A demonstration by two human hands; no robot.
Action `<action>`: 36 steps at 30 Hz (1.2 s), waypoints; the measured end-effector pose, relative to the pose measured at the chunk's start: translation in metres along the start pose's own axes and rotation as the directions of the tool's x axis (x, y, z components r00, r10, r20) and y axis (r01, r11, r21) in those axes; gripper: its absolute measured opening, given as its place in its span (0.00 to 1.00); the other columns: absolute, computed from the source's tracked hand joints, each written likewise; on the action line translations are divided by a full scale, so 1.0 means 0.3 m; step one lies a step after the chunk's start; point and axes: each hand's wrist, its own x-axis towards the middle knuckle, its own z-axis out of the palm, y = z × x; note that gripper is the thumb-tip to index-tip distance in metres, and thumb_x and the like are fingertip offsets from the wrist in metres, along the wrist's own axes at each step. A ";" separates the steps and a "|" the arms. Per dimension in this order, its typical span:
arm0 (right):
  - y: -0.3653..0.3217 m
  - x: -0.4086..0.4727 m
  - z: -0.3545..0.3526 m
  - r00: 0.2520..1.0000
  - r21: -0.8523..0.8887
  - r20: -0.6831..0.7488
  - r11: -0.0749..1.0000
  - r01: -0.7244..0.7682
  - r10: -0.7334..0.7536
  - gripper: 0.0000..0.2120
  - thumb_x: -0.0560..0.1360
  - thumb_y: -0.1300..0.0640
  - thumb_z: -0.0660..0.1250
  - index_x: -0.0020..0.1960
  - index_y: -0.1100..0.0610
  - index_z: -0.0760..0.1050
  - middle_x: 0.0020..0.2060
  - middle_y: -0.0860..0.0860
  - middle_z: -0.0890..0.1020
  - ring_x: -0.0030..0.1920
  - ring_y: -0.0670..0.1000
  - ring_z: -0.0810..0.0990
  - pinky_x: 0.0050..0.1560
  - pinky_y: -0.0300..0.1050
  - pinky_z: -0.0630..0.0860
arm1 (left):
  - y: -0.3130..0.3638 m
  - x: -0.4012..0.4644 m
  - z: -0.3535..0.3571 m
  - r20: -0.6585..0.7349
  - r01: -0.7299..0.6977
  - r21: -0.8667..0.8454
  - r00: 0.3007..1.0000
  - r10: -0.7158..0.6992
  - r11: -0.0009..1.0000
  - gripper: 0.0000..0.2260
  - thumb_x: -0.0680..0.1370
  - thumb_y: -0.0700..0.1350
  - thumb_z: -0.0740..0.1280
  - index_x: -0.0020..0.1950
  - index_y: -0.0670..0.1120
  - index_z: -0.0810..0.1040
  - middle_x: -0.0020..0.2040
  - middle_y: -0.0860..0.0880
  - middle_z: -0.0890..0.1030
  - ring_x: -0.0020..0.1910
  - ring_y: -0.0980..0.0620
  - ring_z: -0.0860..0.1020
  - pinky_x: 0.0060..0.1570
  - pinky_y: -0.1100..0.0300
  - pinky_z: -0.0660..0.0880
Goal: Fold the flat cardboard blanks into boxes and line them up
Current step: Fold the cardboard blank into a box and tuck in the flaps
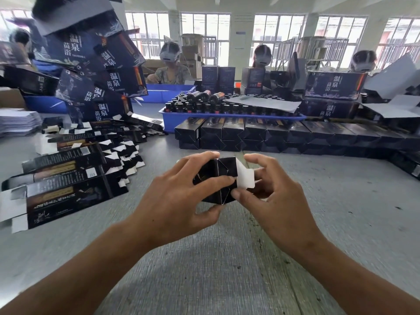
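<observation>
Both hands are closed around a small black cardboard box held above the grey table: the left hand is curled over its near end, while its white end flap is pinched by the right hand. Flat black cardboard blanks are fanned out at left; a row of folded black boxes is lined up behind.

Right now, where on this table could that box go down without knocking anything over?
Bare grey table lies right of the right hand, bordered behind by the row of folded boxes. More bare table runs between the forearms. Left is crowded with flat blanks. The left hand and right hand hold the box.
</observation>
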 end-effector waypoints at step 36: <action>-0.006 0.005 -0.001 0.988 0.185 0.100 0.974 -0.131 0.114 0.31 0.69 0.33 0.71 0.70 0.34 0.66 0.52 0.36 0.81 0.51 0.36 0.82 0.45 0.32 0.80 | 0.046 -0.005 0.037 -0.098 0.006 -0.151 0.995 -0.021 0.989 0.39 0.73 0.59 0.68 0.79 0.48 0.57 0.74 0.49 0.70 0.73 0.51 0.68 0.67 0.53 0.71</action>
